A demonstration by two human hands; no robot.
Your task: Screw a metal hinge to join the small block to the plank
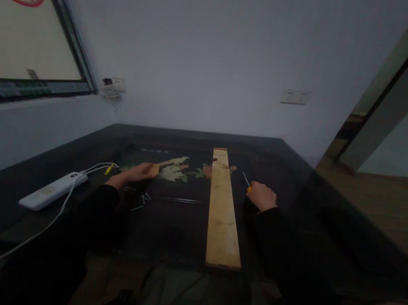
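— Pale wood down the middle of the dark table (290,178): long plank (223,208), flat, far end over the flowered panel (175,168).
— And just right of it?
— Right hand (262,196), grip curled tight round a yellow-handled screwdriver (246,180), thin shaft pointing away, near the plank's edge, apart from it.
— Left side?
— Left hand (137,173), fingers stretched forward, tips at a small wooden block (154,169) on the panel; grip pinching or merely pressing, impossible to tell.
— Nearby?
— Few small metal pins (142,198) just beside that wrist; white power strip (53,190) with its cable further left.
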